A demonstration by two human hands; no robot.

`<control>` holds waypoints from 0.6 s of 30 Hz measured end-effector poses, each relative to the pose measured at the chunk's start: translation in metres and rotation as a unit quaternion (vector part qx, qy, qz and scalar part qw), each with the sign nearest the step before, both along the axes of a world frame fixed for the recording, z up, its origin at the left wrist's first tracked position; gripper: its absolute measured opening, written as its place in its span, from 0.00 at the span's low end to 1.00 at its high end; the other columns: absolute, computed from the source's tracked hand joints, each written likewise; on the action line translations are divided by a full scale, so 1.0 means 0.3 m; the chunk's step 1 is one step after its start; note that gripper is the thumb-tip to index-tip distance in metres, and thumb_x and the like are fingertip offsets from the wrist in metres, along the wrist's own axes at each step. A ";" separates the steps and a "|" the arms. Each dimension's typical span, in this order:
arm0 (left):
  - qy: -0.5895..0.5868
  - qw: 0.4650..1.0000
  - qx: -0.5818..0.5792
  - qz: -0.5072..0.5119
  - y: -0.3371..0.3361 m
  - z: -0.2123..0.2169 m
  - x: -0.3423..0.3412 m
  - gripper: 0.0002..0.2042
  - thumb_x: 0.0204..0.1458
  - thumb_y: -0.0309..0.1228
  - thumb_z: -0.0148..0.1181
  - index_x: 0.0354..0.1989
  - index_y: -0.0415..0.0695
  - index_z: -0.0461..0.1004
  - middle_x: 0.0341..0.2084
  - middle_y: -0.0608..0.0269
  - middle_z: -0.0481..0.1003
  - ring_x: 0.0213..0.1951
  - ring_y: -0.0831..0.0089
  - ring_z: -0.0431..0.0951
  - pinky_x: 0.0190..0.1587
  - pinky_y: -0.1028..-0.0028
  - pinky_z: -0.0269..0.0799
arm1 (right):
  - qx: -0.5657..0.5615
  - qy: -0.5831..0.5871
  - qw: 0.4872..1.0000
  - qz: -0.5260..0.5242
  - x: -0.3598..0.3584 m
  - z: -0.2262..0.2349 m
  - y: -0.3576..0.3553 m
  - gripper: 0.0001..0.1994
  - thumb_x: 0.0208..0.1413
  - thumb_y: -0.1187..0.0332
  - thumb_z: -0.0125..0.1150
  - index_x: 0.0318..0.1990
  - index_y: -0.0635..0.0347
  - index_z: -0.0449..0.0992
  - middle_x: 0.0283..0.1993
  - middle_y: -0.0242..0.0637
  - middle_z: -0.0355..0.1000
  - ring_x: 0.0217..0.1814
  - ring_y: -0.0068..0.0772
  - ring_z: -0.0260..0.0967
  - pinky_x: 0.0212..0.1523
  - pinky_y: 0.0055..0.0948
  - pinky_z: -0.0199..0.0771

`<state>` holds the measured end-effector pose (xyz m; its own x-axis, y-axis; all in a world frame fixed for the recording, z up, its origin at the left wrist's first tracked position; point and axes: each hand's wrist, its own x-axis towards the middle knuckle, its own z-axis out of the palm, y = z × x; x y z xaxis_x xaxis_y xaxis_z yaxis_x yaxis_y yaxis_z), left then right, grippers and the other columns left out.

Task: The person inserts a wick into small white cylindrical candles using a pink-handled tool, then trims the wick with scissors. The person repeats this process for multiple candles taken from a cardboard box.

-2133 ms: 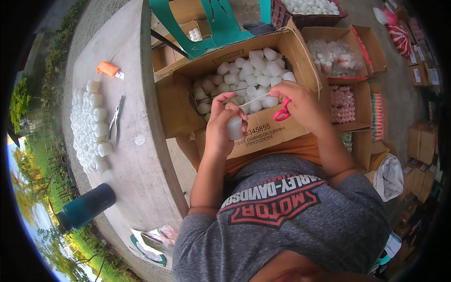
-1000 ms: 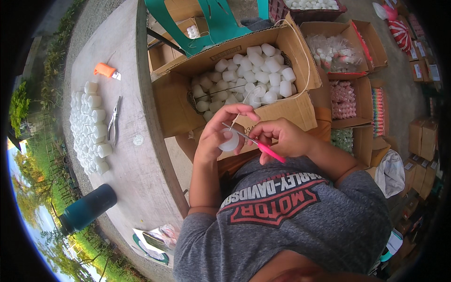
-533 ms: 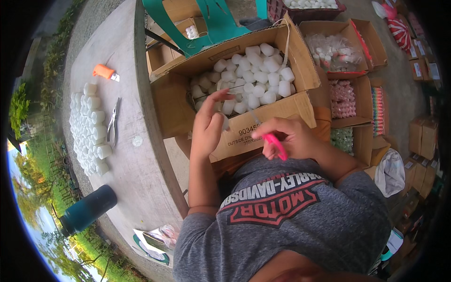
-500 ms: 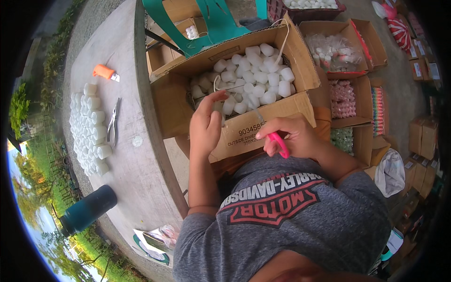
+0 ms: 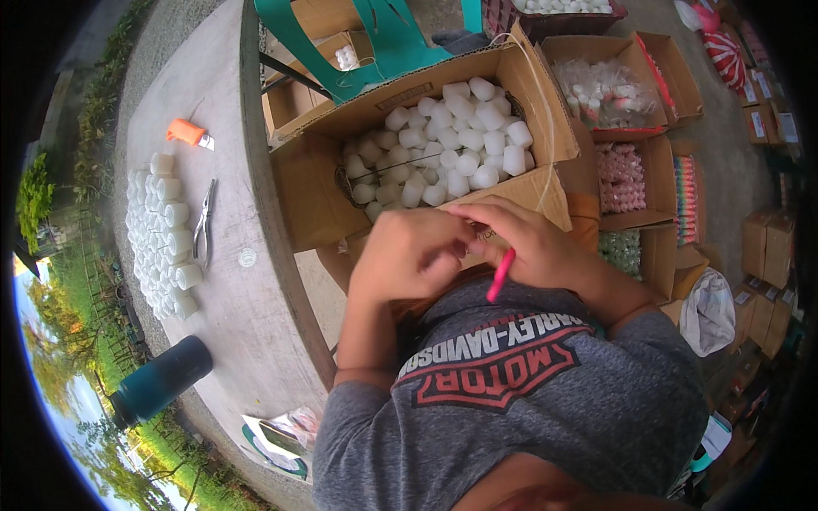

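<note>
So the pink stick-like tool point(image 5: 500, 274) sits in the right hand point(image 5: 528, 247), fingers curled closed around its upper end, and its long axis runs down and a bit to the left, toward the person's chest. The free lower tip pokes out below the hand over the grey shirt.

The left hand point(image 5: 409, 255) is right up against the right one, fingers bent and closed in toward where the two hands meet (whatever small thing it's pinching is hidden, so I can't tell what it has). Both hands hover just at the near flap of the open cardboard box point(image 5: 315, 196), and the white plastic caps point(image 5: 443, 153) inside lie just beyond the knuckles, up and away from the body. Both hands look about equally close to that pile.

Further out, to the left on the concrete tabletop point(image 5: 213, 315): a cluster of stacked white caps point(image 5: 162, 234), a pair of pliers point(image 5: 203, 226), an orange utility knife point(image 5: 187, 133), and a dark teal bottle point(image 5: 162, 381) near the edge.
</note>
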<state>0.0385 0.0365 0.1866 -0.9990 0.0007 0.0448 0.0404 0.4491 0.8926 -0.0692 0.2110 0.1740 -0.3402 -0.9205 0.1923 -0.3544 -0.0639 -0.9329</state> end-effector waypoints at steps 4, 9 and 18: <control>-0.095 0.987 -0.033 0.129 -0.085 -0.061 -0.048 0.16 0.41 0.29 0.53 0.41 0.44 0.74 0.22 0.56 0.75 0.27 0.60 0.78 0.33 0.66 0.73 | 0.049 0.002 0.997 -0.063 -0.051 -0.041 0.022 0.17 0.45 0.85 0.57 0.45 0.64 0.71 0.39 0.42 0.71 0.42 0.35 0.74 0.40 0.27 0.76; -0.246 0.894 -0.345 0.147 -0.194 -0.359 -0.090 0.21 0.43 0.33 0.58 0.49 0.45 0.70 0.41 0.56 0.74 0.42 0.57 0.76 0.42 0.60 0.73 | 0.014 0.007 0.992 -0.122 -0.069 -0.052 0.046 0.08 0.50 0.79 0.61 0.39 0.64 0.73 0.33 0.38 0.71 0.32 0.30 0.70 0.32 0.25 0.70; -0.103 0.887 -0.430 -0.135 -0.089 -0.493 -0.320 0.26 0.36 0.32 0.65 0.49 0.49 0.68 0.48 0.58 0.70 0.48 0.61 0.73 0.49 0.62 0.69 | -0.038 0.059 0.981 -0.179 -0.078 -0.049 0.049 0.06 0.51 0.77 0.62 0.36 0.63 0.75 0.30 0.37 0.69 0.27 0.30 0.67 0.28 0.26 0.67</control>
<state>-0.0575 0.0098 0.0388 -0.9442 0.1855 -0.2720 0.1250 0.9663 0.2252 -0.0927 0.2258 0.1593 -0.6106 -0.7271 0.3138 -0.4722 0.0163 -0.8813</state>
